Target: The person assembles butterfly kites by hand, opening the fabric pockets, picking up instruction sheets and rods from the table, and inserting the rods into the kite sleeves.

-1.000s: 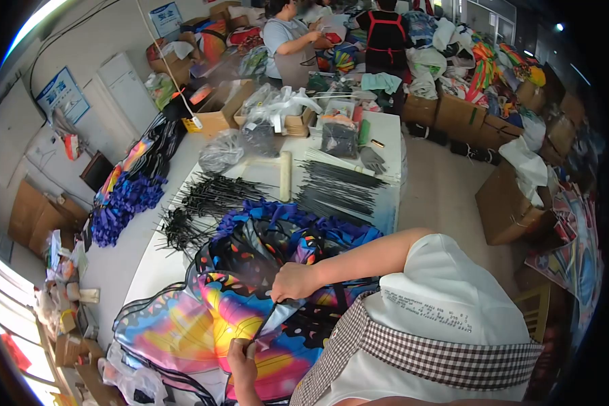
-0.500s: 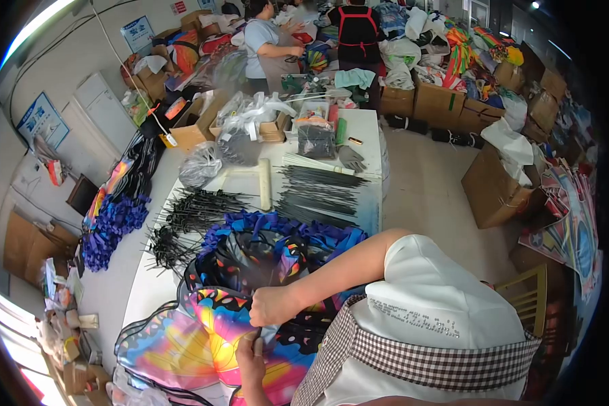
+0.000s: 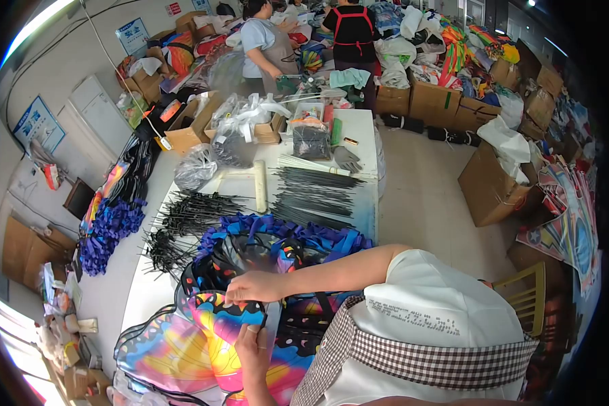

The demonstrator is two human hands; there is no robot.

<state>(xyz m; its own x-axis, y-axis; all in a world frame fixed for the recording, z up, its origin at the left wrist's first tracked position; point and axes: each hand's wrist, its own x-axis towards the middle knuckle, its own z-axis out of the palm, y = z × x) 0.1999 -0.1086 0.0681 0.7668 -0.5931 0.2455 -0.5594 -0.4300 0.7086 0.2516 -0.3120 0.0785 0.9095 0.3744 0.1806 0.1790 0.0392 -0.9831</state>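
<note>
A workshop for fabric goods: a long white table carries black rods and printed cloth, 2 people in aprons stand beyond, and cardboard boxes sit under heaped textiles.

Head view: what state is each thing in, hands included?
Cloth: spread, rumpled
Right hand: closed on cloth
Left hand: fingers closed on cloth
Straight rods: loosely piled, roughly parallel
Glove: lying unworn
Table box: open
Floor box: open, white plastic sticking out

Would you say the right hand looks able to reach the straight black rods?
Probably yes: the rods lie uncovered beyond the fabric, though the right hand is occupied at the fabric.
</note>
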